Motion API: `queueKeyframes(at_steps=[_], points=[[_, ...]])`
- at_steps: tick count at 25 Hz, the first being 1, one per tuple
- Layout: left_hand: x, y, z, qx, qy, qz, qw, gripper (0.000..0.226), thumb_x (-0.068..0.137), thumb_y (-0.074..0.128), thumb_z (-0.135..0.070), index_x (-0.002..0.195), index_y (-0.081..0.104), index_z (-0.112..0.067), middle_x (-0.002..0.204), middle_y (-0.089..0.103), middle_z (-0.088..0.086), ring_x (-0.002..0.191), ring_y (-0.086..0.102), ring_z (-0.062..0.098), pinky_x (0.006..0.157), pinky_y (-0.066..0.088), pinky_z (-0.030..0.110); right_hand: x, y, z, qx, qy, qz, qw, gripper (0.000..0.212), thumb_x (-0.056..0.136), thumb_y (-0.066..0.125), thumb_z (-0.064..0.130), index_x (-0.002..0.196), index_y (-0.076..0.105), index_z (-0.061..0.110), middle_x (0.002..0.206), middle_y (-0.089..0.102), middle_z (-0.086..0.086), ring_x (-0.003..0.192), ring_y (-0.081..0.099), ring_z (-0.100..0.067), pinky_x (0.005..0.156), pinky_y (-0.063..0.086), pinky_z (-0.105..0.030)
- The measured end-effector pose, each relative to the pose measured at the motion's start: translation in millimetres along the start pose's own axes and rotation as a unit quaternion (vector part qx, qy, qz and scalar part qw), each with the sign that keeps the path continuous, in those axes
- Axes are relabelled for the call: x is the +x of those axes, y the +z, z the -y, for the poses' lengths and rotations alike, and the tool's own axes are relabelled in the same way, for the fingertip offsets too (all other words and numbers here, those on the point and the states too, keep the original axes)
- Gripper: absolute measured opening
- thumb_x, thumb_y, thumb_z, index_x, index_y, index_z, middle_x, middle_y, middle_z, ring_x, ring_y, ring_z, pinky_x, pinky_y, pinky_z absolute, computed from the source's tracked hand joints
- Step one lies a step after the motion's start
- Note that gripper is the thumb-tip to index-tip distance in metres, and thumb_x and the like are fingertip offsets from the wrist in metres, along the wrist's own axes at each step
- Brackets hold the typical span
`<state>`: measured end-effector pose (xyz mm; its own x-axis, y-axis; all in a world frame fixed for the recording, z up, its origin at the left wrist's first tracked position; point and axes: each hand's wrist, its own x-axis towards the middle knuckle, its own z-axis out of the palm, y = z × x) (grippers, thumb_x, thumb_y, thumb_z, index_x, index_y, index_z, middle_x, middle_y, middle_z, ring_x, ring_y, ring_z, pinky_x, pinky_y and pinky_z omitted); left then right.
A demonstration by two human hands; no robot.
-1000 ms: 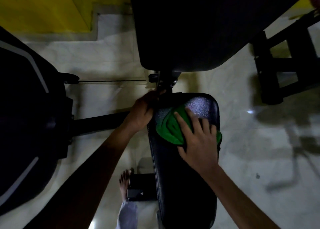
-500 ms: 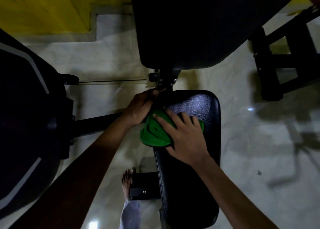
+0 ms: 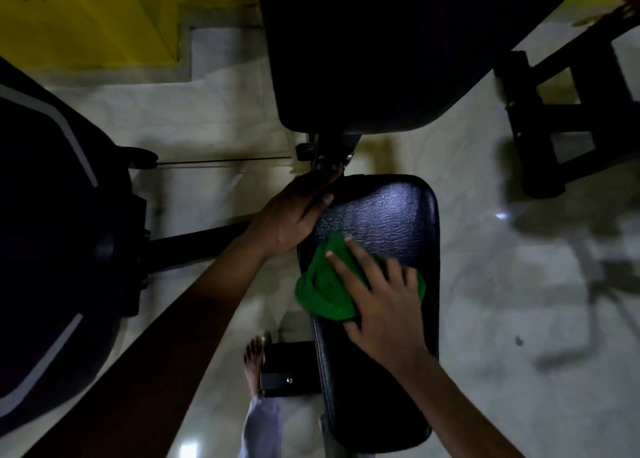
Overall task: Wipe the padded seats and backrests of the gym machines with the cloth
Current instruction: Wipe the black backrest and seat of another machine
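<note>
A long black padded seat (image 3: 391,215) runs from the centre down toward me. On its left half lies a green cloth (image 3: 323,284). My right hand (image 3: 381,302) presses flat on the cloth, fingers spread and pointing up-left. My left hand (image 3: 294,215) rests on the seat's top left corner, fingers laid along the edge near the metal bracket (image 3: 329,153). Above, a large black padded backrest (image 3: 381,49) fills the top of the view.
A dark machine housing (image 3: 52,232) with grey stripes bulks at the left, a bar (image 3: 201,241) joining it to the seat. A black metal frame (image 3: 571,111) stands at the upper right. My bare foot (image 3: 254,364) is beside a black base block (image 3: 287,367) on the pale floor.
My right hand slid the cloth from the seat's upper middle to its left edge, then down along the left side. The left hand stayed at the top corner.
</note>
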<state>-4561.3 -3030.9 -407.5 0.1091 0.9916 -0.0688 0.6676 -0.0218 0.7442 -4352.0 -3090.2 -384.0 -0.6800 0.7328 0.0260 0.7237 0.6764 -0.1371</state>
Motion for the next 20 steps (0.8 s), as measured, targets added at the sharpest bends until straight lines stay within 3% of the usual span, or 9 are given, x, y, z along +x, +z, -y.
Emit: queueKeyframes(at_steps=[3,4,7,8,12,17,20], points=[[5.0,7.4,-9.5,0.201,0.079,0.026,0.976,0.062,0.094,0.017,-0.044,0.15,0.023,-0.018,0.158,0.019,0.002,0.146,0.012,0.018,0.115,-0.005,0.039,-16.1,-5.5,-15.9,-0.05,-0.184,0.041,0.981,0.083,0.056,0.056,0.041,0.138,0.043,0.029,0.144,0.047,-0.003,0.096,0.042,-0.026,0.076,0.029,-0.036],[6.5,9.9,-12.5,0.243,0.098,0.025,0.965,0.062,0.094,0.017,-0.043,0.15,0.023,-0.017,0.158,0.018,0.002,0.146,0.012,0.018,0.114,-0.007,0.04,-15.0,-7.6,-26.8,-0.049,-0.172,0.04,0.983,0.081,0.058,0.054,0.041,0.138,0.044,0.029,0.144,0.047,-0.003,0.094,0.043,-0.026,0.075,0.029,-0.036],[7.1,18.6,-14.7,0.296,0.117,-0.004,0.948,0.059,0.096,0.024,-0.038,0.149,0.026,-0.014,0.157,0.023,0.005,0.145,0.018,0.021,0.114,-0.005,0.043,-25.7,-4.1,-16.4,0.023,0.011,-0.006,1.0,0.076,0.06,0.056,0.039,0.135,0.051,0.029,0.144,0.047,-0.003,0.095,0.045,-0.027,0.075,0.032,-0.037],[6.2,20.6,-14.2,0.304,0.115,-0.016,0.946,0.058,0.096,0.027,-0.037,0.149,0.027,-0.014,0.156,0.024,0.005,0.145,0.019,0.021,0.115,-0.002,0.045,-34.9,1.4,-3.2,0.023,0.028,-0.012,0.999,0.077,0.058,0.058,0.038,0.135,0.051,0.029,0.144,0.047,-0.002,0.097,0.045,-0.028,0.077,0.032,-0.037],[1.4,26.9,-15.6,0.317,0.099,-0.046,0.942,0.058,0.095,0.028,-0.035,0.149,0.026,-0.014,0.156,0.024,0.004,0.145,0.018,0.02,0.116,-0.001,0.046,-56.6,1.9,-4.9,-0.006,-0.119,0.019,0.993,0.077,0.058,0.053,0.037,0.135,0.048,0.03,0.143,0.048,-0.003,0.098,0.046,-0.028,0.076,0.032,-0.037],[-6.6,49.1,-31.5,0.32,0.026,-0.081,0.944,0.061,0.096,0.029,-0.038,0.151,0.021,-0.013,0.159,0.017,0.005,0.147,0.01,0.02,0.117,-0.004,0.045,-42.1,1.0,-17.6,0.033,0.086,-0.054,0.994,0.072,0.062,0.057,0.034,0.133,0.053,0.026,0.14,0.051,-0.004,0.093,0.048,-0.029,0.074,0.032,-0.036],[-6.6,48.0,-30.3,0.33,0.034,-0.085,0.939,0.06,0.097,0.028,-0.039,0.15,0.023,-0.012,0.158,0.02,0.006,0.147,0.013,0.021,0.116,0.001,0.047,-59.9,3.3,-11.0,0.001,-0.037,-0.038,0.999,0.075,0.062,0.055,0.035,0.136,0.048,0.028,0.142,0.049,-0.005,0.096,0.047,-0.029,0.075,0.032,-0.037]])
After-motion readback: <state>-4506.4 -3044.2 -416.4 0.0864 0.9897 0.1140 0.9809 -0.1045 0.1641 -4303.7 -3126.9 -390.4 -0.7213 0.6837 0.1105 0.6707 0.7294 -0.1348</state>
